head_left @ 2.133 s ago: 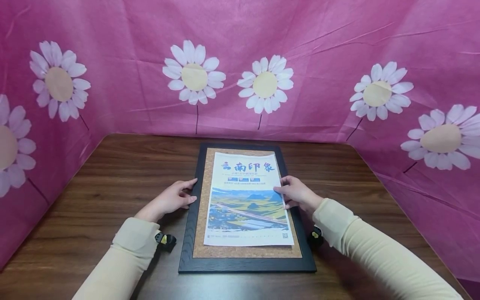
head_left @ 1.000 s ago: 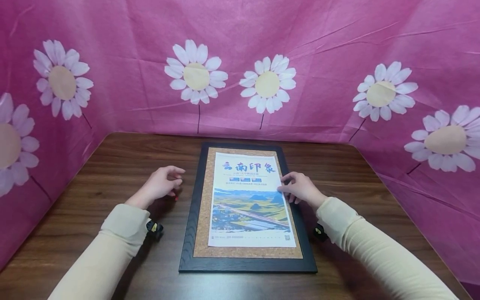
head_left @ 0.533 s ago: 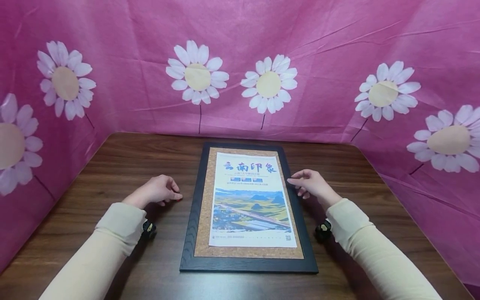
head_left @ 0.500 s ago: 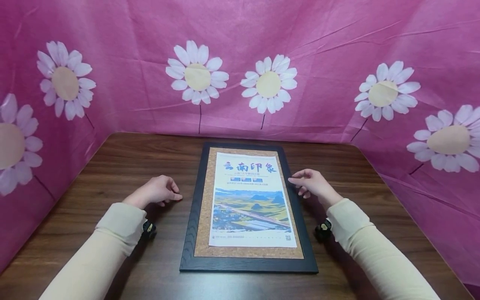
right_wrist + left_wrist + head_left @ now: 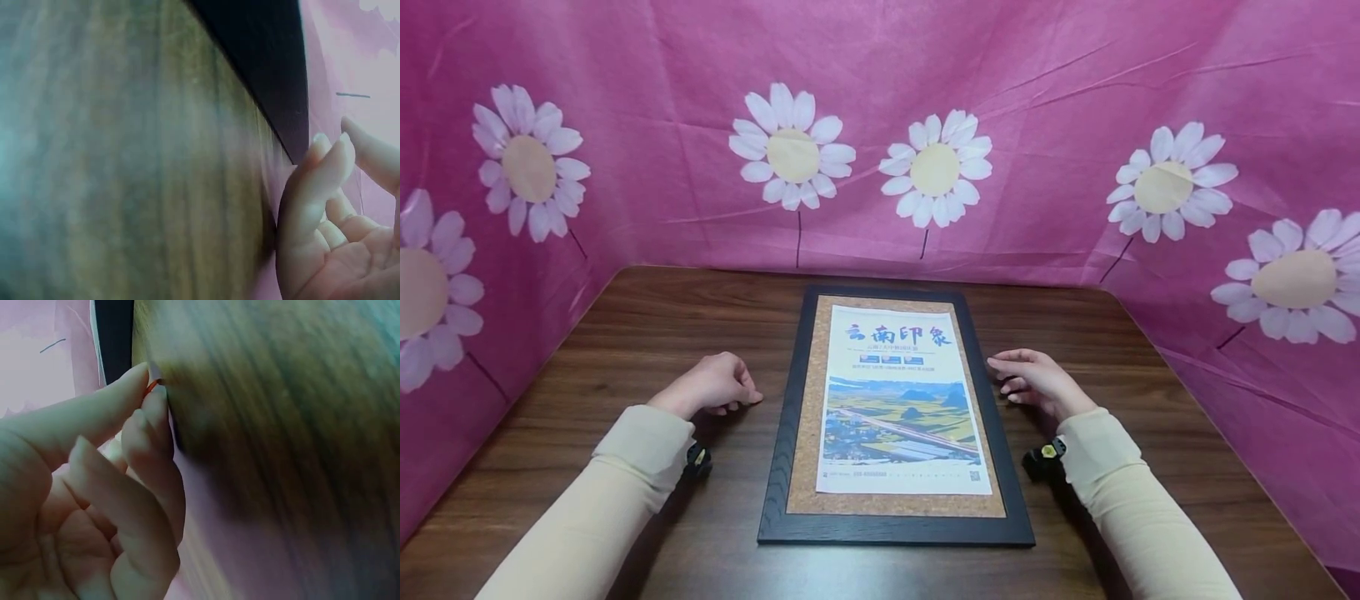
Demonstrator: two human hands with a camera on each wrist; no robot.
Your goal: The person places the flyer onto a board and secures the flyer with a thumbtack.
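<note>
A white poster (image 5: 898, 483) with a colourful landscape lies on the cork board (image 5: 808, 433), inside its black frame (image 5: 895, 530). To the left of the board, low at the table, my left hand (image 5: 715, 387) pinches a small red pin (image 5: 152, 386) between thumb and index finger; most of the pin is hidden by the fingertips. My right hand (image 5: 1037, 382) is just right of the frame, its fingers relaxed and holding nothing. In the right wrist view its fingertips (image 5: 340, 153) are close to the frame's corner.
The board lies flat on a brown wooden table (image 5: 700, 300). A pink cloth (image 5: 865, 50) with printed daisies hangs around the table's back and sides. Each wrist carries a small black camera, such as the right one (image 5: 1043, 458).
The left hand has left the frame's left edge and come down on the table around the red pin. The poster sits slightly straighter, and the right hand has released its edge and moved right.
</note>
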